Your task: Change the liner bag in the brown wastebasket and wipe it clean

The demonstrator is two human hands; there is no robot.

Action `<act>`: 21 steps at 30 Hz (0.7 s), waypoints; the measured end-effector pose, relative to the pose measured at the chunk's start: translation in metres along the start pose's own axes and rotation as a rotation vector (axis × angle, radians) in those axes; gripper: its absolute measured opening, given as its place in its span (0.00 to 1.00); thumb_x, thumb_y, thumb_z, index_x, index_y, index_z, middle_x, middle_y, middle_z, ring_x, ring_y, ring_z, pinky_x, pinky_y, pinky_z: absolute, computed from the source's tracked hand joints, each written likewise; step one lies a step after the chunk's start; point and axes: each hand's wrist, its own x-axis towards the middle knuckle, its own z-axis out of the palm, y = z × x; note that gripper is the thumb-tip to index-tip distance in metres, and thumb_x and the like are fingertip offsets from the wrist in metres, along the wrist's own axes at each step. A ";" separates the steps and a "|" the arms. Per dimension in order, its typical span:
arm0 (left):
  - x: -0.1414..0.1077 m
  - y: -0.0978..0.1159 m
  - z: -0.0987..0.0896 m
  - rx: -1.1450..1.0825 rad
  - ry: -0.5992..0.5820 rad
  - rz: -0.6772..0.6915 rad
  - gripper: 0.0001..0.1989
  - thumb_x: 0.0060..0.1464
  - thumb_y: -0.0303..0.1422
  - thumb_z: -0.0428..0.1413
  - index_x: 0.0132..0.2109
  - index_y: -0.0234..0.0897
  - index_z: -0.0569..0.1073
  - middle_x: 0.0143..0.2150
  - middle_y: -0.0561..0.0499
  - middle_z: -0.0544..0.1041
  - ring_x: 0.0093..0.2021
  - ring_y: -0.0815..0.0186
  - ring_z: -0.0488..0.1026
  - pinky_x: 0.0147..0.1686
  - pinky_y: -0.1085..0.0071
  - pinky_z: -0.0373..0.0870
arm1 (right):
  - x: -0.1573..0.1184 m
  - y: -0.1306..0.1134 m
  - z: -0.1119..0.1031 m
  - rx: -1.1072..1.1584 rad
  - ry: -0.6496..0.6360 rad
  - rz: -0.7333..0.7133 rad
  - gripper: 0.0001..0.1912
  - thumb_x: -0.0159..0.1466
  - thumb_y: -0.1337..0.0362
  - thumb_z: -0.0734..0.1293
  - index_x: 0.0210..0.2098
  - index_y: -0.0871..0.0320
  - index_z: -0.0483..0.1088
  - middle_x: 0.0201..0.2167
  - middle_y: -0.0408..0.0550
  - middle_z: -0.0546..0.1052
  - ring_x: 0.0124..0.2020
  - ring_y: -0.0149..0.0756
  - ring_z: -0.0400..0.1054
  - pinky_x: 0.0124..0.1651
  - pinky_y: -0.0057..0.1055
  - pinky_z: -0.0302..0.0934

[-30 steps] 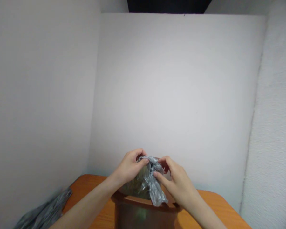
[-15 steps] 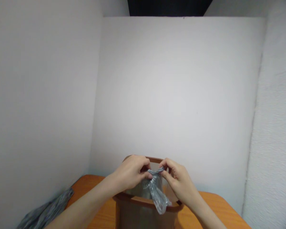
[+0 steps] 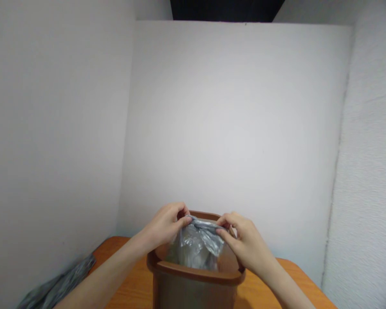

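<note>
A thin grey plastic bag hangs inside a bin with a brown rim. My left hand pinches the bag's gathered top edge on the left between thumb and fingers. On the right, my right hand pinches the same edge. Between the two hands the edge is stretched into a twisted band just above the bin's opening. A loose flap of plastic falls from the band near my right hand. What the bag contains, if anything, cannot be made out.
The bin stands on an orange-brown wooden table. Another crumpled grey plastic piece lies at the left edge, against the left wall. White walls enclose the table at the back and both sides.
My hands have moved apart, mostly my left hand going left and slightly up. The bag's top is now stretched wider, and its dangling tail no longer hangs over the bin's front rim.
</note>
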 end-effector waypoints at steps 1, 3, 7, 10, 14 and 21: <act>-0.001 -0.007 -0.003 -0.001 0.004 -0.015 0.09 0.58 0.37 0.53 0.34 0.37 0.72 0.30 0.53 0.74 0.32 0.65 0.69 0.32 0.72 0.60 | -0.001 0.006 -0.003 0.053 0.008 0.022 0.06 0.64 0.63 0.63 0.31 0.55 0.70 0.30 0.45 0.74 0.36 0.39 0.66 0.42 0.37 0.57; -0.004 -0.018 -0.007 -0.006 0.009 -0.038 0.10 0.60 0.38 0.51 0.34 0.37 0.70 0.30 0.54 0.73 0.32 0.65 0.68 0.32 0.71 0.60 | -0.003 0.016 -0.007 0.177 0.005 0.055 0.06 0.63 0.62 0.62 0.31 0.55 0.69 0.29 0.44 0.73 0.35 0.39 0.65 0.42 0.36 0.58; -0.008 -0.032 0.000 -0.036 0.012 -0.047 0.08 0.61 0.36 0.48 0.36 0.38 0.67 0.30 0.55 0.71 0.33 0.65 0.68 0.33 0.72 0.63 | -0.004 0.017 -0.007 0.278 -0.043 0.044 0.05 0.61 0.64 0.61 0.35 0.55 0.68 0.31 0.42 0.72 0.35 0.37 0.64 0.42 0.35 0.58; -0.007 -0.036 0.010 -0.065 0.007 -0.040 0.05 0.60 0.32 0.47 0.38 0.39 0.66 0.32 0.54 0.73 0.33 0.66 0.70 0.34 0.72 0.66 | -0.002 0.008 -0.002 0.119 -0.122 0.008 0.08 0.58 0.62 0.68 0.37 0.55 0.70 0.35 0.44 0.73 0.39 0.39 0.65 0.43 0.36 0.58; -0.004 -0.037 0.014 -0.077 0.029 -0.031 0.11 0.53 0.24 0.47 0.41 0.38 0.69 0.42 0.48 0.76 0.45 0.61 0.72 0.46 0.68 0.67 | 0.002 0.003 0.001 -0.003 -0.150 -0.039 0.05 0.58 0.66 0.68 0.27 0.55 0.68 0.30 0.43 0.72 0.38 0.41 0.65 0.42 0.36 0.57; -0.009 -0.024 -0.001 -0.124 -0.052 0.011 0.09 0.45 0.30 0.61 0.37 0.37 0.75 0.34 0.53 0.77 0.34 0.64 0.72 0.32 0.73 0.66 | 0.001 0.013 -0.005 0.283 -0.133 -0.042 0.12 0.65 0.57 0.65 0.26 0.55 0.69 0.27 0.42 0.70 0.32 0.36 0.66 0.38 0.33 0.60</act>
